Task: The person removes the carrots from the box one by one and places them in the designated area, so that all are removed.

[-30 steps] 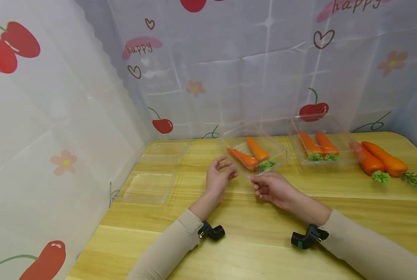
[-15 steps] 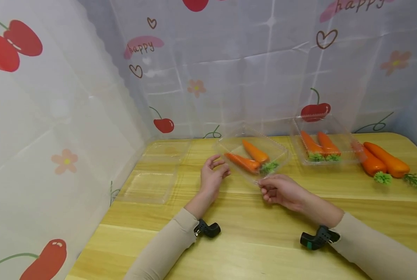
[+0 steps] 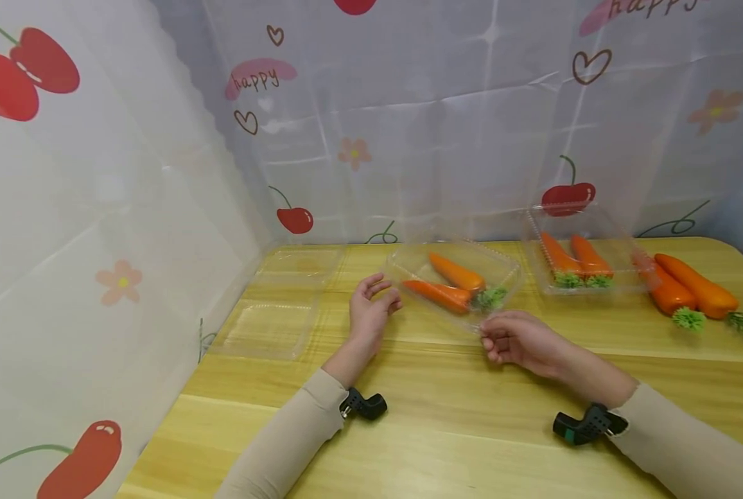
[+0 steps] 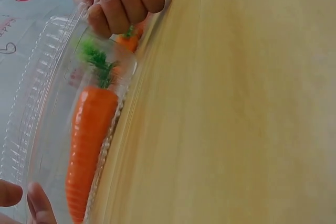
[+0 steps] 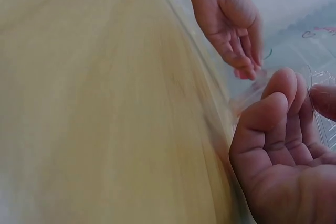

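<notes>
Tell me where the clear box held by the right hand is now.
In the head view, the clear box with two carrots is at the table's middle, between the left hand and right hand.

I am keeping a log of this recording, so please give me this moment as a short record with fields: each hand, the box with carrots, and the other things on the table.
Right hand: pinches the near corner of the clear box
Left hand: beside the box's left end, fingers relaxed, no grip on it
Box contents: two carrots, lid shut
Second box: far right, two carrots inside
Loose carrots: two, right of it
Open box: far left
Surface: wooden table
</notes>
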A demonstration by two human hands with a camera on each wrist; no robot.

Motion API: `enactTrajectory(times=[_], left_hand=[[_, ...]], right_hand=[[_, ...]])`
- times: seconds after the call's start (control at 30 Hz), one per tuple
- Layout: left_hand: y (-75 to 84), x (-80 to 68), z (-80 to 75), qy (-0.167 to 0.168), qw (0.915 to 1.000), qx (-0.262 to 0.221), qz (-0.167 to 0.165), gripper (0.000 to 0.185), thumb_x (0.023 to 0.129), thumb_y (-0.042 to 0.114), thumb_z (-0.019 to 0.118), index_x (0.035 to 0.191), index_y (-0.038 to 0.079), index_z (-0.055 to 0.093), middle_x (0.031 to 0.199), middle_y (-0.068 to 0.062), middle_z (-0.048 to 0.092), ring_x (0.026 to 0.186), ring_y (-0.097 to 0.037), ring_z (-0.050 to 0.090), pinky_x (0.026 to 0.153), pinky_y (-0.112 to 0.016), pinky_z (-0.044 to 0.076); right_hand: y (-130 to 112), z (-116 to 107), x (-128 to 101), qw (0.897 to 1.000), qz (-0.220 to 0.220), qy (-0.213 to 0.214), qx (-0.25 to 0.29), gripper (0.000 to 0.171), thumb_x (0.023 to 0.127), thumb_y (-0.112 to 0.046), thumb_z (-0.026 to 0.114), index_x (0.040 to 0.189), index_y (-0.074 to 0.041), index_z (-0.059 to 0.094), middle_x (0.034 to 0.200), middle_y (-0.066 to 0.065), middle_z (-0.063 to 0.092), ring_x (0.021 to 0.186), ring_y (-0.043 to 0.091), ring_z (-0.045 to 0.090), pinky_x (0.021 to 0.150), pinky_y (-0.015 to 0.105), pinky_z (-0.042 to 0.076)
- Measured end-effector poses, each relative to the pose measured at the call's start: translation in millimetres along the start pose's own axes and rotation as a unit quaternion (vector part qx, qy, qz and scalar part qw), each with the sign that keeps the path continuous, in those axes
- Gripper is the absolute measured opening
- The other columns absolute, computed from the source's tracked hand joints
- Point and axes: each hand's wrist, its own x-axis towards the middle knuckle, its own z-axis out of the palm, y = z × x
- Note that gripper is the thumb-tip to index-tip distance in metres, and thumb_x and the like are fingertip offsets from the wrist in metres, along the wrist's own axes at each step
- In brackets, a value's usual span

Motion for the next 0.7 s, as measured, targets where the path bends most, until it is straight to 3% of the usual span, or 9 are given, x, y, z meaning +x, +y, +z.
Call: enactTrajectory(times=[0.23,0.47,0.7], left_hand=[[2.1,-3.5,-7.1,0.003,0.9999,0.008,-0.010,0.048,0.095,-0.007,0.066,0.139,0.005,0.052,0.127,-0.016,0.057,0.082,-0.018,0.065,0.075,-0.027,0.062],[4.5,-11.1,-12.0,-0.007,0.9998,0.016,-0.009,0.048,0.095,-0.004,0.067,0.139,0.005,0.052,0.124,-0.013,0.057,0.079,-0.016,0.063,0.073,-0.026,0.061],[5.1,-17.4,-20.5,-0.033,0.9990,0.029,-0.005,0.056,0.094,-0.006,0.065,0.147,0.002,0.050,0.135,-0.018,0.055,0.076,-0.014,0.064,0.072,-0.025,0.061]], right_hand=[[0,-12,-7,0.999,-0.013,-0.040,0.009,0.034,0.111,-0.011,0.039,0.094,-0.014,0.068,0.083,-0.003,0.071,0.074,0.010,0.068,0.072,0.024,0.060],[-1,-20,-11,0.999,-0.013,-0.049,0.010,0.035,0.110,-0.010,0.035,0.094,-0.014,0.066,0.086,-0.002,0.072,0.077,0.011,0.069,0.073,0.024,0.060],[-2,-23,-14,0.998,-0.013,-0.058,0.009,0.034,0.108,-0.007,0.032,0.093,-0.014,0.062,0.086,-0.001,0.072,0.077,0.011,0.069,0.073,0.023,0.060]])
